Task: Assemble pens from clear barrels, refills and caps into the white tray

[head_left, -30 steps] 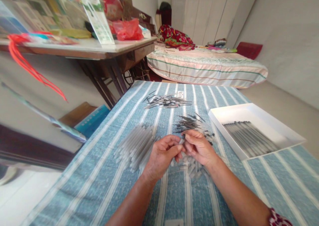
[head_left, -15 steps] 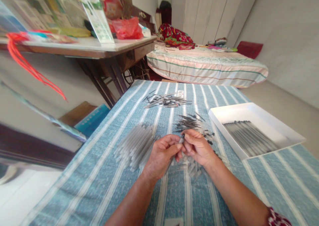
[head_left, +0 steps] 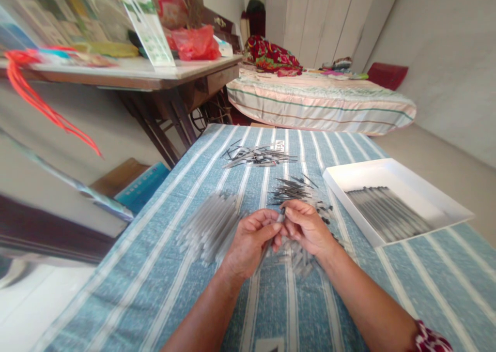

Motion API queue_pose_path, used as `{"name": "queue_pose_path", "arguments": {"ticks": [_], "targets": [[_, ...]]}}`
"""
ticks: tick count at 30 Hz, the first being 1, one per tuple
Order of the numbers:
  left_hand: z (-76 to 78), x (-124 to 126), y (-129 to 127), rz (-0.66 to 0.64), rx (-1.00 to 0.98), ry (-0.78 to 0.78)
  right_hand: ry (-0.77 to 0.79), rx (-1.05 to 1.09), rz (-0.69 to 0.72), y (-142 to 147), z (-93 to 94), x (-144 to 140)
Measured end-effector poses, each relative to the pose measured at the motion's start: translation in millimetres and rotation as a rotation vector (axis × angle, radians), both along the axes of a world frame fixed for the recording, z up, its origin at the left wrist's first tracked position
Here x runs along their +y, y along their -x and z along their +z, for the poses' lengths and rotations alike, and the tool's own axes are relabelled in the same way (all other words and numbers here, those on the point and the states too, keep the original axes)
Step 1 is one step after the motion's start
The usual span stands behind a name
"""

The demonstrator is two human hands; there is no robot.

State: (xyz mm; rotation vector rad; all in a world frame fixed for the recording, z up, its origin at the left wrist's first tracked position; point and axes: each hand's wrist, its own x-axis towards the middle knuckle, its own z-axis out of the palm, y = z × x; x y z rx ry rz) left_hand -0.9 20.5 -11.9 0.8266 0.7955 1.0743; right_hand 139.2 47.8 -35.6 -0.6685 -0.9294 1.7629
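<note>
Both hands meet over the table and pinch one pen (head_left: pixel 281 215), which has a dark end and a pale translucent barrel. My left hand (head_left: pixel 250 241) is closed round the barrel, most of which its fingers hide. The fingertips of my right hand (head_left: pixel 310 230) close on the dark end. Left of the hands lies a stack of translucent pen barrels (head_left: pixel 211 223). Just beyond them is a heap of thin dark refills (head_left: pixel 292 190). Clear small parts, probably pen caps (head_left: pixel 304 263), lie partly hidden under my right hand.
To the right, a white open box (head_left: pixel 426 186) holds a row of assembled-looking pens (head_left: pixel 387 212). Another pile of thin dark and clear pieces (head_left: pixel 259 156) lies farther back on the striped tablecloth (head_left: pixel 155 274). A wooden desk (head_left: pixel 209 80) stands at left, a bed (head_left: pixel 321 101) behind.
The hands keep almost the same grip on the pen, with only a very slight shift. The whole view has moved slightly.
</note>
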Motion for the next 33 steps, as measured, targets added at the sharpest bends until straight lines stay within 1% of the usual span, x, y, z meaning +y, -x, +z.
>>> {"name": "queue_pose_path", "arguments": {"ticks": [4, 10, 15, 18, 21, 27, 33], "targets": [[0.3, 0, 0, 0.001, 0.007, -0.001, 0.013, 0.009, -0.019, 0, -0.8, 0], [-0.1, 0, -1, -0.004, 0.01, -0.02, 0.029, 0.06, 0.022, 3, -4.2, -2], [-0.6, 1, 0, 0.003, 0.004, -0.008, 0.009, 0.044, 0.015, 5, -6.9, -2], [0.2, 0, 0, -0.005, 0.004, 0.016, -0.04, -0.036, -0.016, 1, -5.5, 0], [0.7, 0, 1, -0.013, 0.004, 0.029, -0.128, -0.167, -0.042, -7, -0.7, 2], [-0.7, 0, 2, -0.076, 0.049, 0.028, -0.289, -0.371, -0.003, -25, 5.2, 7], [0.4, 0, 2, -0.077, 0.162, 0.005, -0.347, -0.491, 0.023, -31, 6.8, 9]]}}
